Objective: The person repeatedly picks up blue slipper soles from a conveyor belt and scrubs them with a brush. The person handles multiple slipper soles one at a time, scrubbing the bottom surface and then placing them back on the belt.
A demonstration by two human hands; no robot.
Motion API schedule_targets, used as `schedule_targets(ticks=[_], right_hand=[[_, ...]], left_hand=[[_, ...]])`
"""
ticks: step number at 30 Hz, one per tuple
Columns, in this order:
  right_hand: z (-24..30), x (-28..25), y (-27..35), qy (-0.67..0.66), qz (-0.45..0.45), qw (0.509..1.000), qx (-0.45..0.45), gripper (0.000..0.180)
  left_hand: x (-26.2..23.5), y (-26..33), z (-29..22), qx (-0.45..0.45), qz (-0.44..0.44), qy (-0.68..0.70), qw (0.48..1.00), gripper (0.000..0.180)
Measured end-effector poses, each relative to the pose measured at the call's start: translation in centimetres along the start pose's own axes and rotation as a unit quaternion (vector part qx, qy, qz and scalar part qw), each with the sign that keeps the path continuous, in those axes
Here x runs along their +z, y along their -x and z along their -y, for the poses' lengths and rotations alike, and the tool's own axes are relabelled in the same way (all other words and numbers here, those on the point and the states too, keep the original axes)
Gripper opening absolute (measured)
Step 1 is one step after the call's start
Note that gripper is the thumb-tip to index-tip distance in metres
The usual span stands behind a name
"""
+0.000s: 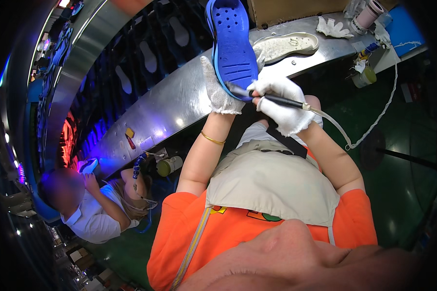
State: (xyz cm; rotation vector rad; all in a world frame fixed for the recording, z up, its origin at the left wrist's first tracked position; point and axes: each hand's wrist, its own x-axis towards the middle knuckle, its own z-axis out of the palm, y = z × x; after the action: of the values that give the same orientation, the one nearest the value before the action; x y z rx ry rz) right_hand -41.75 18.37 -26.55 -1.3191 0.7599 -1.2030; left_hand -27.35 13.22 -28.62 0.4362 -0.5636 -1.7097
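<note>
Your left hand (219, 89) grips the blue sole (231, 43) upright above the table (179, 104); your right hand (282, 104) clasps a hosed brush tool (277, 100) against it. A white sole (286, 46) lies behind.

We see a blue shoe sole (231, 41) of matt rubbery material, dotted with holes, held in our left hand (217, 87), gloved in rough white knit cloth. Our right hand (281, 103) wears smoother white cloth and holds a dark glossy brush handle (281, 101). The curved metal bench (179, 104) shines. A white sole (287, 46) looks matt and speckled.
</note>
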Motion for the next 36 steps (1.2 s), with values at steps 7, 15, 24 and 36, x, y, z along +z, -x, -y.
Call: schedule_targets(ticks=[7,15,24,36], right_hand=[[-0.1,-2.1,-1.1,0.051,0.003,0.999,0.007,0.01],[0.0,-2.3,-1.4,-0.017,0.043,0.995,0.085,0.008],[1.4,-2.4,-1.0,-0.07,0.06,0.985,0.145,0.012],[0.0,-2.6,-3.2,0.206,0.166,0.964,-0.022,0.012]], left_hand=[[-1.9,-0.9,-0.8,-0.058,0.025,0.109,0.992,0.076],[-1.2,-1.7,-1.9,-0.114,0.094,0.158,0.976,0.076],[-1.2,-2.3,-3.9,-0.181,0.166,0.234,0.941,0.08],[-1.1,-3.7,-4.0,-0.261,0.002,-0.073,0.962,0.042]])
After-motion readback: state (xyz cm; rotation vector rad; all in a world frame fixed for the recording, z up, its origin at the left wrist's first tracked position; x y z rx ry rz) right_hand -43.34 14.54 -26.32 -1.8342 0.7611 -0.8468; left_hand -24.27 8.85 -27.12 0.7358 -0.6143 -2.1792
